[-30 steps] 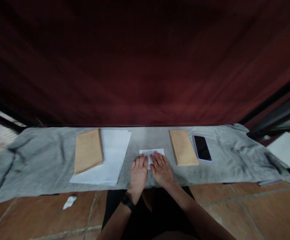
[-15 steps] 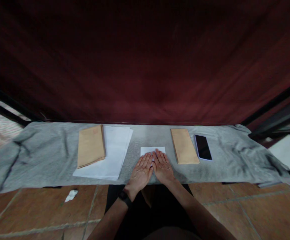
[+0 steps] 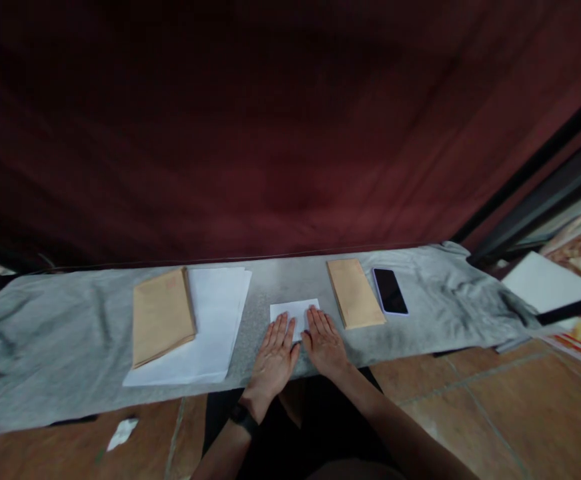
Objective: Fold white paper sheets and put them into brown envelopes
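A small piece of white paper (image 3: 296, 312), seemingly folded, lies on the grey cloth right in front of me. My left hand (image 3: 273, 353) rests flat on its left side, fingers stretched out, with a dark band on the wrist. On the right side of the paper lies my right hand (image 3: 325, 341), also flat with its fingers extended. Neither hand grasps anything, and a gap between them shows the paper's middle. The near edge of the paper is partly hidden under the hands.
To the left, a stack of brown envelopes (image 3: 163, 317) overlaps large white paper sheets (image 3: 215, 327). More brown envelopes (image 3: 355, 293) lie on the right, beside a phone (image 3: 390, 291). Grey cloth (image 3: 435, 293) covers the narrow surface. Behind it hangs a dark red curtain (image 3: 290, 167).
My hands have slid apart, the left to the left and the right slightly to the right, uncovering the paper's middle. The camera view has turned and tilted a little.
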Demonstrator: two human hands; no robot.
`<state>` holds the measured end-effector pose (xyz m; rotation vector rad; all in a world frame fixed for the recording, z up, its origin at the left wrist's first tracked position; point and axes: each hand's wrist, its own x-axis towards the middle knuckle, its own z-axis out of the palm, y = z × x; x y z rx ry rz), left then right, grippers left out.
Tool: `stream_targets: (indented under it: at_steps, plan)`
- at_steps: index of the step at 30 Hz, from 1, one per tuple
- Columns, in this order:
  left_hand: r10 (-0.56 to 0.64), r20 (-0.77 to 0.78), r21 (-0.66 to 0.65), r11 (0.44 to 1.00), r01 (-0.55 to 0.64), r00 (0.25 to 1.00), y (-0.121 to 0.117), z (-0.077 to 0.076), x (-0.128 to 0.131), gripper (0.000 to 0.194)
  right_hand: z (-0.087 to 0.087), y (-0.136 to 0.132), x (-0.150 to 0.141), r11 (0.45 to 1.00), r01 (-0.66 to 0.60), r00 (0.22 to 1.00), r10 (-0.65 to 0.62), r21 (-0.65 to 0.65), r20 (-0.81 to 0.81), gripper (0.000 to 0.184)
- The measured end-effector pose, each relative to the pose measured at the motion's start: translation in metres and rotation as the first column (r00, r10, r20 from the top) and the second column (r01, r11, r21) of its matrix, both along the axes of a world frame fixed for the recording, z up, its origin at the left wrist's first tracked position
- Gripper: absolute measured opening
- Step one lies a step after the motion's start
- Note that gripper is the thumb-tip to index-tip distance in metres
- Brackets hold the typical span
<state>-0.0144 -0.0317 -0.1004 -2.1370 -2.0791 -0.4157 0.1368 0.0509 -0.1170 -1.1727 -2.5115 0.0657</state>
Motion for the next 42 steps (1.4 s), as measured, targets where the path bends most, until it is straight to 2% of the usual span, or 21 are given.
stream_targets:
  at_steps: [7,12,17,20,23,29,33,42]
  plan:
    - [-0.004,-0.025,0.016,1.0,0.004,1.0,0.001,-0.001,-0.001,0.06,-0.004,0.001,0.01,0.998,0.049,0.998,-0.048,0.048,-0.028,0.056]
    - [-0.008,-0.024,0.013,1.0,0.008,1.0,0.001,0.0,-0.001,0.061,0.0,0.003,0.014,0.998,0.066,0.997,-0.065,0.023,-0.049,0.054]
    - [-0.014,-0.006,-0.011,1.0,0.014,1.0,0.0,0.002,-0.001,0.062,0.015,-0.001,0.003,0.996,-0.087,0.995,0.085,-0.022,-0.052,0.049]
    - [-0.019,-0.009,-0.01,1.0,0.019,1.0,0.001,-0.002,-0.003,0.064,0.021,-0.006,-0.011,0.977,-0.204,0.978,0.201,-0.058,-0.055,0.048]
    - [-0.007,-0.015,0.001,1.0,0.007,1.0,0.002,-0.008,-0.004,0.067,0.022,-0.01,-0.025,0.962,-0.259,0.965,0.254,-0.081,-0.071,0.05]
    - [0.01,-0.03,-0.011,1.0,-0.01,1.0,0.002,-0.008,-0.002,0.061,0.015,-0.01,-0.03,0.979,-0.19,0.98,0.185,-0.073,-0.066,0.054]
    - [0.03,-0.008,0.001,1.0,-0.03,1.0,0.0,-0.006,-0.002,0.061,0.013,-0.008,-0.017,0.987,-0.153,0.988,0.151,-0.053,-0.036,0.053]
    - [0.131,0.028,0.063,0.989,-0.132,0.991,-0.009,-0.013,-0.004,0.07,0.01,-0.002,0.016,0.997,-0.074,0.997,0.075,0.013,-0.024,0.053]
